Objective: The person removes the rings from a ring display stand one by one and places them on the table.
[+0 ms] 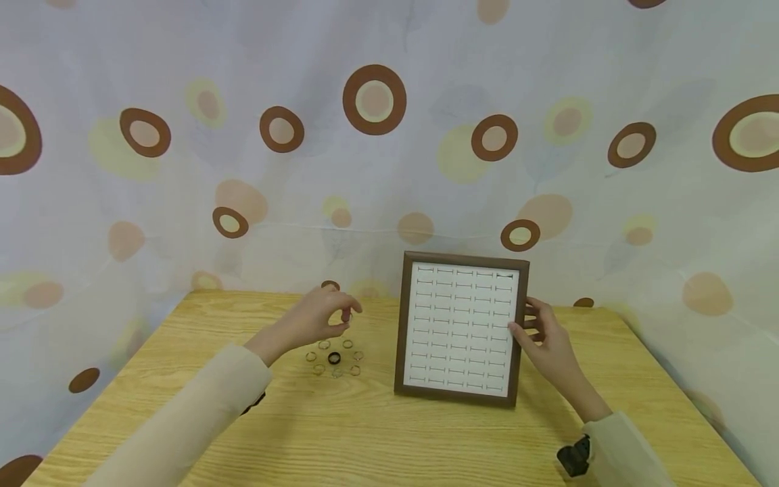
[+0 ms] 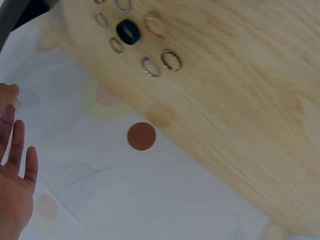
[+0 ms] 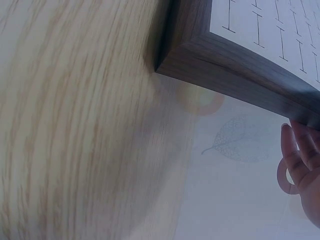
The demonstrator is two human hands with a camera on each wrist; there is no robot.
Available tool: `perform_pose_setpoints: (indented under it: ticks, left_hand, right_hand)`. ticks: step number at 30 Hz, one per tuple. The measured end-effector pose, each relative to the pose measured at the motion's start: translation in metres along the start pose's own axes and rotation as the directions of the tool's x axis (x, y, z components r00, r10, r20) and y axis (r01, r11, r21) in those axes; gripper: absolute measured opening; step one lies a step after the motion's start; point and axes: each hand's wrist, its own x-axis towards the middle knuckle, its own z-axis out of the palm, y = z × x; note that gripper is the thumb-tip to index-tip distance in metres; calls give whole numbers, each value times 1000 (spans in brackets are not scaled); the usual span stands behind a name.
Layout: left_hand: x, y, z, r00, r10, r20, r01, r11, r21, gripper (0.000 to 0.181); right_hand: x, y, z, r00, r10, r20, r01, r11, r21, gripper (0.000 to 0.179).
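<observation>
My left hand hovers over the wooden table, just behind a cluster of rings. Thumb and index finger pinch a tiny ring, mostly hidden by the fingertips. Below it, several thin metal rings lie around a wider black ring; the left wrist view shows the black ring close up. With the thumb on the front edge and fingers behind, my right hand grips the side of a brown-framed ring display board. The board stands tilted upright, its white face covered in rows of short slits.
The wooden table reaches back to a pale cloth backdrop printed with brown rings and spots. A dark wrist camera sits at the right cuff. The display's lower frame edge rests at the table, right of the rings.
</observation>
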Motion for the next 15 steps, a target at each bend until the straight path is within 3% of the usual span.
perform_pose_setpoints:
  ticks: [6,15]
  left_hand:
    - [-32,-11,16,992,-90,84,90,996,3,26]
    - [-72,-26,33,984,-137,112,133,990,36,25]
  right_hand:
    - [0,2,0,1000,-2,2,2,1000,6,54]
    - [-1,2,0,1000,-3,6,2,1000,10,53]
